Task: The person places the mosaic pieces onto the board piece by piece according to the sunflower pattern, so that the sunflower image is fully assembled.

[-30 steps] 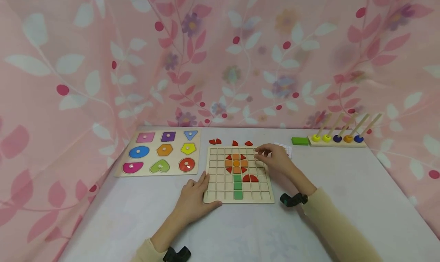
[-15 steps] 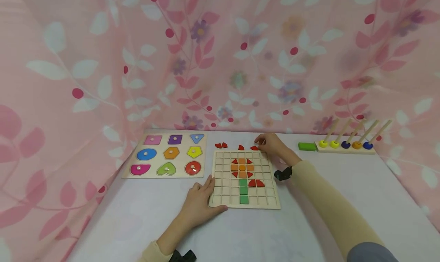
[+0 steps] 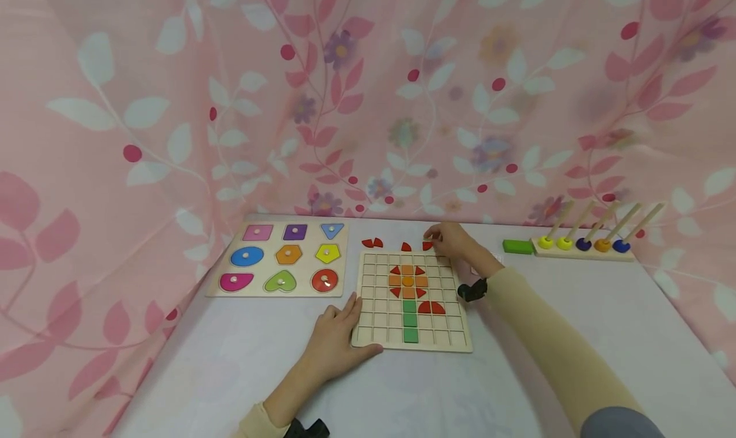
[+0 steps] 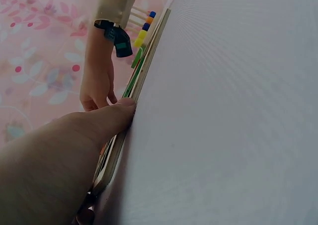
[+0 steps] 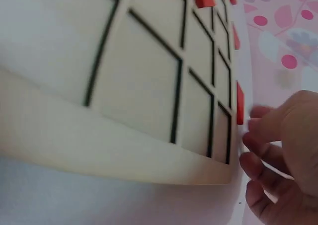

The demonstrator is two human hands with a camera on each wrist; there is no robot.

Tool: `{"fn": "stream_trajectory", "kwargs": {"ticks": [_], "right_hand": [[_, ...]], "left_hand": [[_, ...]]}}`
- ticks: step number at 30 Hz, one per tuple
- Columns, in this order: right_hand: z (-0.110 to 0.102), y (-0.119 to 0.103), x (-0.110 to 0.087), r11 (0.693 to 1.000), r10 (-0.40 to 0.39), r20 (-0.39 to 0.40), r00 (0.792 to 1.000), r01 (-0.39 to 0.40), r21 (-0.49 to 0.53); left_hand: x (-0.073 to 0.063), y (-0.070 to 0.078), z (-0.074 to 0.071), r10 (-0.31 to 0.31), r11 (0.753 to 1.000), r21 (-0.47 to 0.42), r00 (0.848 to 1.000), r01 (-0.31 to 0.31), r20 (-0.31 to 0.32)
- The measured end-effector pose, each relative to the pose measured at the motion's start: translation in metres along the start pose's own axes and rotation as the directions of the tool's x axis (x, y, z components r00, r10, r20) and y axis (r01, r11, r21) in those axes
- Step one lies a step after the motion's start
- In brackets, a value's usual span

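A square wooden grid board (image 3: 376,320) lies on the table, bearing an orange flower with red tips, a stem of green squares (image 3: 410,320) and two red quarter-round pieces (image 3: 431,308). My left hand (image 3: 330,345) rests at its near left corner, fingers along the left edge and thumb on the front edge. My right hand (image 3: 457,241) reaches past the far right corner, its thumb and fingers loosely bent beside a red piece (image 3: 427,246). In the right wrist view, a small gap shows between the fingertips and that red piece (image 5: 240,103).
More red pieces (image 3: 372,242) lie behind the board. To the left is a shape puzzle with knobs (image 3: 297,253). A green block (image 3: 518,246) and a peg stand with coloured beads (image 3: 581,253) are at the back right. A printed card (image 3: 498,257) is partly hidden by the right arm.
My right hand has moved from above the board's right side to the red piece behind its far edge. The left hand stays at the board's corner. The head view has shifted slightly.
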State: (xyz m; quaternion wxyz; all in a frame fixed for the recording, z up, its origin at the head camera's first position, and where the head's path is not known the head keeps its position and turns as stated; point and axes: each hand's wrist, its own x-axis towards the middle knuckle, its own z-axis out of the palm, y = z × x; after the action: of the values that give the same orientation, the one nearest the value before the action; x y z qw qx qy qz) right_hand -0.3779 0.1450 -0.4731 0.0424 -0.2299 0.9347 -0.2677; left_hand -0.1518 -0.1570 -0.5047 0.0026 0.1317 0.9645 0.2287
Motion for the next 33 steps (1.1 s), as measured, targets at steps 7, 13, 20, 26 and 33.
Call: {"fn": "stream_trajectory", "kwargs": {"ticks": [7,13,20,26,33], "right_hand": [[0.003,-0.002,0.0,0.994,0.107,-0.017,0.994,-0.107,0.005],[0.003,-0.003,0.0,0.998,0.058,-0.023,0.998,-0.058,0.011],[0.004,-0.005,-0.007,0.994,0.112,-0.055,0.992,-0.113,0.0],[0.003,-0.006,-0.008,0.994,0.113,-0.057,0.992,-0.113,0.009],[-0.002,-0.013,-0.015,0.995,0.09,-0.095,0.991,-0.087,0.038]], "left_hand": [[-0.001,0.0,0.0,-0.001,1.0,-0.002,1.0,0.001,-0.001],[-0.001,0.0,-0.001,0.01,1.0,0.008,1.0,-0.01,-0.007],[-0.002,0.001,-0.003,0.015,1.0,0.019,1.0,-0.015,-0.007],[-0.002,0.001,-0.003,0.016,1.0,0.021,1.0,-0.016,-0.01],[-0.001,-0.001,-0.002,0.015,1.0,0.02,1.0,-0.015,-0.004]]}}
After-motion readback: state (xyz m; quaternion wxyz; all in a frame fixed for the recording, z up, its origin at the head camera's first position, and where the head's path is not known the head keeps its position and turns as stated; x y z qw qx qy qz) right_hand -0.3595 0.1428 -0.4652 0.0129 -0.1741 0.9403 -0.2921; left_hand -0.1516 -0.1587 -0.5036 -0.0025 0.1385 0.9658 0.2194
